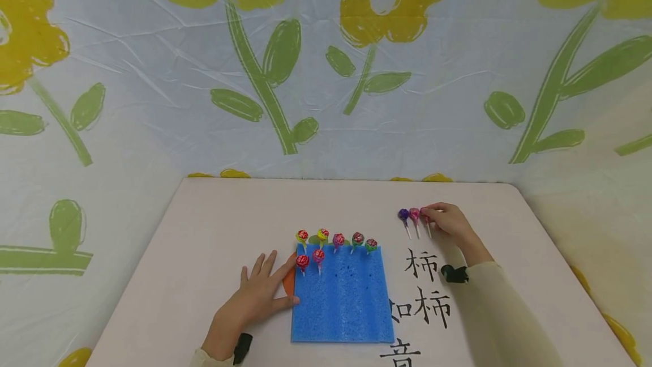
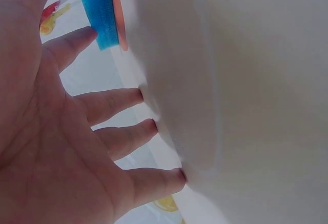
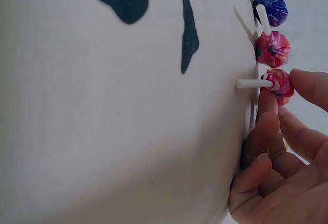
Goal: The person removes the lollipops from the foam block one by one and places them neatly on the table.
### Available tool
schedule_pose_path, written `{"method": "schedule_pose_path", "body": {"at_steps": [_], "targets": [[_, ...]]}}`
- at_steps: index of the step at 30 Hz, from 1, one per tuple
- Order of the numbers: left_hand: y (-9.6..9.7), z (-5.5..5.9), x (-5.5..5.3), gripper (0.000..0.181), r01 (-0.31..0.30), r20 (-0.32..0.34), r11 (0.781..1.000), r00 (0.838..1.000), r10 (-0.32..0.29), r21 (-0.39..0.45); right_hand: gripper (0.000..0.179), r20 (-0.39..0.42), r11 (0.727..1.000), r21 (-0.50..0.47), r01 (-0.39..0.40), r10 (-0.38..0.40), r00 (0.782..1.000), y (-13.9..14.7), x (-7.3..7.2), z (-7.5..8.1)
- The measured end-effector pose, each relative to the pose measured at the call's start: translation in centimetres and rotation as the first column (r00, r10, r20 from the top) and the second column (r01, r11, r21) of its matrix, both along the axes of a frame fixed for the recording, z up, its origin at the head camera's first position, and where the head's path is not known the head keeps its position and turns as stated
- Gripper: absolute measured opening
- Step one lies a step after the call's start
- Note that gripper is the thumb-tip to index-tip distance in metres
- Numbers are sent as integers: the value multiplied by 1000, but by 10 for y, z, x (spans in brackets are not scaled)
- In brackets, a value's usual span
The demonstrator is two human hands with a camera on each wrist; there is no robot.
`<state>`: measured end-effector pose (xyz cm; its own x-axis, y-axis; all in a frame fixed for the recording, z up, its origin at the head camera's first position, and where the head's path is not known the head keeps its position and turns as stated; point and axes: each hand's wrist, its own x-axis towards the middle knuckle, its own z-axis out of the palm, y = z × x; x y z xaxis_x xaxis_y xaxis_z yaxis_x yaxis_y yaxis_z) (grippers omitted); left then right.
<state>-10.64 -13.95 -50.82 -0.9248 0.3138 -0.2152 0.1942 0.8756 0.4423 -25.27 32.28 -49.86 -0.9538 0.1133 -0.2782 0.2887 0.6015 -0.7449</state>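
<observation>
A blue foam block (image 1: 341, 304) lies on the table with several wrapped lollipops (image 1: 338, 239) standing in it, a back row and two more at its left. My left hand (image 1: 254, 294) rests beside it, fingers spread, index fingertip and thumb at the block's left edge. At the far right, my right hand (image 1: 452, 224) pinches the head of a red-pink lollipop (image 3: 280, 84) between thumb and fingers, its white stick pointing toward me. Just left of this one lie a pink lollipop (image 1: 415, 214) and a purple lollipop (image 1: 404, 215).
Orange and green rounded shapes (image 1: 288, 283) stick out from beneath the block. Black written characters (image 1: 421, 265) mark the pale tabletop (image 1: 214, 214) to its right. Behind the table's back edge hangs a flower-patterned cloth (image 1: 178, 72).
</observation>
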Motion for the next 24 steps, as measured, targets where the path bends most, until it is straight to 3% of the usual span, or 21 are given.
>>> {"method": "schedule_pose_path", "body": {"at_steps": [17,24], "targets": [[0,1,0,89,-7,2,1000,1000,6,7,50,-49,1000,-16,2,-3,999,3,3,-2],[0,0,1,88,-3,-3,1000,1000,3,19,53,-27,999,-27,24,-25,999,4,3,-5]]}}
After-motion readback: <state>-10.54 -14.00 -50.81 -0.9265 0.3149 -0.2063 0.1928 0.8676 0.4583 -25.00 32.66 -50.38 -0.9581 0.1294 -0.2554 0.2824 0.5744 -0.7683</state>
